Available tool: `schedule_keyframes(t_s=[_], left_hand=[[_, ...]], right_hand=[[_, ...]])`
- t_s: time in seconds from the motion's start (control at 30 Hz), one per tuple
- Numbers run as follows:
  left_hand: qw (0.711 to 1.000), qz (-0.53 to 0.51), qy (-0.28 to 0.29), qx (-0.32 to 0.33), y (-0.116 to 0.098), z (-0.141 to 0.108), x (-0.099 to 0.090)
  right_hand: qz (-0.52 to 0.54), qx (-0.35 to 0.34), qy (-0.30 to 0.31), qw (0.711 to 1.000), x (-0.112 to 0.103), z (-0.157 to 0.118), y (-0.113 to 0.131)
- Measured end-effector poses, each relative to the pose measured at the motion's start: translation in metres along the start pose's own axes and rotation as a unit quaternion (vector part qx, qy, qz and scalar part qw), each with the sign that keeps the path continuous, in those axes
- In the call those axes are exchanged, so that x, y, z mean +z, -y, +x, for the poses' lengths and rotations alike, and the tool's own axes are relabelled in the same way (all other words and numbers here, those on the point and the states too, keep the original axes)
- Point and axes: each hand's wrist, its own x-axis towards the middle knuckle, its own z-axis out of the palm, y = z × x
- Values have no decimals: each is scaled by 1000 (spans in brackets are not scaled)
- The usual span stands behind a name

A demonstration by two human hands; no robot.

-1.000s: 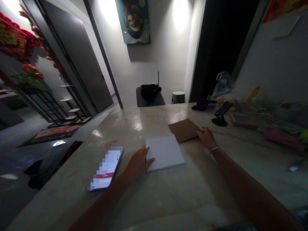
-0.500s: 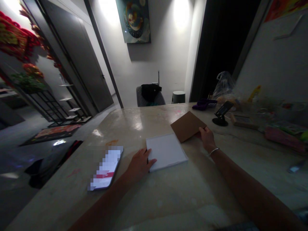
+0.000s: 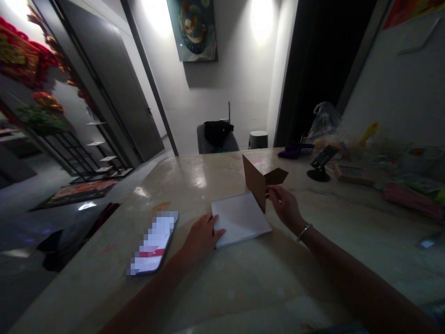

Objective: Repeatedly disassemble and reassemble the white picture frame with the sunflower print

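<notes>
Here in the head view, the right hand (image 3: 284,206) pinches the brown card (image 3: 259,181) by its edge, standing it tilted at the white board (image 3: 241,220); a light, steady pinch suits it. The left hand (image 3: 203,236) rests open against the board on the table (image 3: 215,297). The phone (image 3: 153,243) is pixelated, with nothing readable.

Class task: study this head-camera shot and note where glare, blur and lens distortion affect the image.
In the head view, glare patches shine on the polished pale stone tabletop; the white wall burns out around its lamp; the black smartphone has a pixelated screen; the pink package at right is blurred; the tall grey door leans from wide-angle distortion.
</notes>
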Motion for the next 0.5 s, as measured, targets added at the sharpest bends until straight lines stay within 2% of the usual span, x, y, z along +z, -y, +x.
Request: schedule_keyframes(t_s=[0.33,0.5], left_hand=[[1000,-17,-14,5,1,1,0],[1000,-21,-21,8,1,1,1]], right_hand=[[-67,50,103,991,14,-3,-19],[-112,-13,158,981,19,-5,-20]])
